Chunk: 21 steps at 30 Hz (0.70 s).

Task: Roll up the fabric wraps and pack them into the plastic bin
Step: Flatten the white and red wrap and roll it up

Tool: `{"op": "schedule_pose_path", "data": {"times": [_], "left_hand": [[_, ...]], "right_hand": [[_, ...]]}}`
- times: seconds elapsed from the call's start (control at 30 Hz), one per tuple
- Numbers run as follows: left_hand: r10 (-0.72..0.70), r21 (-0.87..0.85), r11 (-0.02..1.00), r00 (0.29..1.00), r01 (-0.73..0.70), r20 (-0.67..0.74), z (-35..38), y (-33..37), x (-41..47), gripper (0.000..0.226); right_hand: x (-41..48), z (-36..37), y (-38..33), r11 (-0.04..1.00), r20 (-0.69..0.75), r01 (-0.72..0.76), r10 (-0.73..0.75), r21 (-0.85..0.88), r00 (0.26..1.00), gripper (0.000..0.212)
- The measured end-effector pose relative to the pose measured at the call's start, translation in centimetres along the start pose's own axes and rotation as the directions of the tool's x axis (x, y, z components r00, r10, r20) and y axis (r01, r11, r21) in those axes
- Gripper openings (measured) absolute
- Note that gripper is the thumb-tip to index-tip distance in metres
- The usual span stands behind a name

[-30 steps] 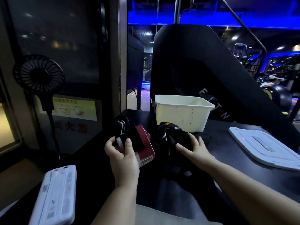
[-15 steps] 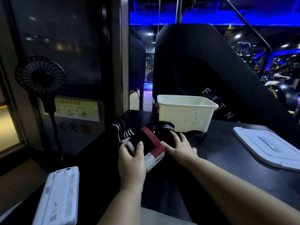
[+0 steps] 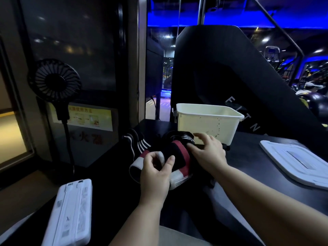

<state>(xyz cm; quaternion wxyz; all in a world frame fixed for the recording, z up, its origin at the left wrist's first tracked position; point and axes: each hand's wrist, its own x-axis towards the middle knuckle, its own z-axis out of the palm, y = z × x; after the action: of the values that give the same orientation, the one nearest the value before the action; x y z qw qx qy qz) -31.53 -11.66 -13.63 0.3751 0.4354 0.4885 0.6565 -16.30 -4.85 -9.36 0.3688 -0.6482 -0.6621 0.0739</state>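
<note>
I have the red-banded wrap (image 3: 179,153) low over the near left part of the worktop (image 3: 248,157), just short of the plastic bin (image 3: 204,125), which stands toward the far edge with nothing showing above its rim. My left hand (image 3: 156,174) pinches the wrap's pale end between the thumb and curled fingers (image 3: 150,158). My right hand (image 3: 209,153) lies flat against the wrap's far side, its fingers (image 3: 200,137) straight and gripping nothing, the tips close to the bin's front wall.

My first worry is the roll itself. One pinch holds the coil and the flat hand only steadies it. If that pinch slackens, I expect the turns to spring loose. A skewed turn would also cone out and give a bundle that unrolls once it is dropped in the bin.

Second, the striped wraps (image 3: 136,144) lie in a dark heap near the worktop's far left edge. One of them may touch the wrap I hold, though I cannot tell in this light. A loose tail could get caught in a turn, or a tug could drag the heap off that edge.

Third, the bin looks light. A nudge from my right fingertips could push it toward the far edge.

The lid (image 3: 298,162) at the right edge and the white flat device (image 3: 71,213) at the near left corner are well apart from my hands, so I see little risk there.
</note>
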Motion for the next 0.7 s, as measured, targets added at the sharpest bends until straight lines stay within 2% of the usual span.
{"op": "schedule_pose_path", "data": {"times": [0.03, 0.1, 0.17, 0.23, 0.4, 0.43, 0.5, 0.57, 0.63, 0.7], "left_hand": [[-0.01, -0.004, 1.0, 1.0, 0.01, 0.006, 0.0, 0.1, -0.1, 0.023], [-0.022, 0.015, 1.0, 1.0, 0.022, 0.008, 0.1, 0.0, -0.1, 0.027], [-0.014, 0.056, 0.998, 1.0, 0.014, -0.006, 0.1, 0.1, -0.2, 0.025], [0.033, 0.117, 0.993, 0.999, -0.032, -0.003, -0.1, 0.2, -0.4, 0.025], [0.202, 0.294, 0.934, 0.979, -0.203, 0.033, -0.8, -0.3, -0.5, 0.056], [0.258, 0.326, 0.915, 0.966, -0.238, -0.019, -0.9, -0.3, -0.4, 0.058], [0.41, 0.434, 0.849, 0.894, -0.301, -0.182, -1.1, -0.4, -0.1, 0.051], [0.437, 0.554, 0.802, 0.85, -0.222, -0.292, -1.3, -0.3, 0.2, 0.036], [0.321, 0.586, 0.806, 0.892, -0.08, -0.319, -1.5, -0.7, 0.6, 0.027], [0.201, 0.583, 0.813, 0.94, -0.002, -0.277, -1.6, -1.2, 0.9, 0.038]], "right_hand": [[-0.4, -0.5, -0.7, 0.989, 0.003, 0.001, -0.002, 0.15, 1.0, 0.037], [-1.5, -1.0, -2.1, 0.913, 0.179, -0.096, 0.026, 0.396, 0.984, 0.035], [-2.7, -0.8, -3.0, 0.887, 0.337, -0.174, 0.022, 0.428, 0.941, 0.048], [-3.6, -0.3, -3.2, 0.87, 0.384, -0.227, 0.047, 0.437, 0.922, 0.061], [-4.3, -1.6, -3.1, 0.619, 0.474, -0.443, 0.126, 0.649, 0.871, 0.015], [-4.4, -1.8, -2.9, 0.599, 0.481, -0.458, 0.135, 0.657, 0.866, 0.009], [-4.9, -2.2, -2.3, 0.603, 0.482, -0.465, 0.147, 0.649, 0.864, 0.005], [-5.3, -2.5, -1.5, 0.622, 0.473, -0.459, 0.157, 0.634, 0.867, 0.009], [-5.7, -2.9, -0.8, 0.615, 0.477, -0.453, 0.139, 0.645, 0.868, 0.016], [-6.1, -3.3, -0.2, 0.612, 0.487, -0.44, 0.102, 0.657, 0.868, 0.03]]}}
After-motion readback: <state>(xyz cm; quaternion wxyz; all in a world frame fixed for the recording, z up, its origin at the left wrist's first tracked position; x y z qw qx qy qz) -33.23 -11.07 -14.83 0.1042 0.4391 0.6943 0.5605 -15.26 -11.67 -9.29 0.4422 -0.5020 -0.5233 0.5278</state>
